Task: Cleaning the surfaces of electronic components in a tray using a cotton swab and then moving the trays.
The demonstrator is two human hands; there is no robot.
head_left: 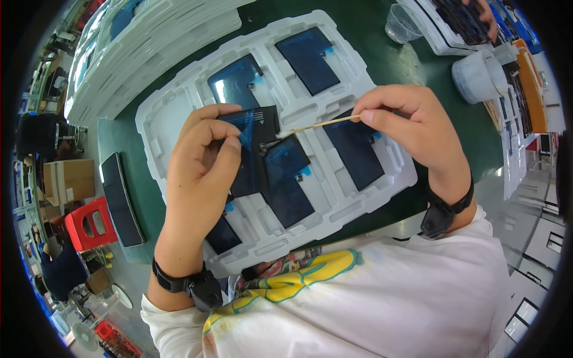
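My left hand (200,170) pinches a flat black L-shaped panel (253,164) with blue film on its face, raised above a white moulded tray (397,170). Between thumb and fingers of my right hand (409,116) is a thin wooden stick (325,124). Its far end reaches the notch of the held panel, by a small connector; whether they touch I cannot tell. Several similar dark panels lie in the tray's pockets, among them one at the top (307,62), one below the held panel (289,191) and one at the right (361,158).
Stacked white trays (149,51) stand at the far left. A phone-like dark slab (122,200) lies on the green table (113,140) at the left. At the far right are a clear cup (401,25), a white tub (477,77) and another person's hand (486,18).
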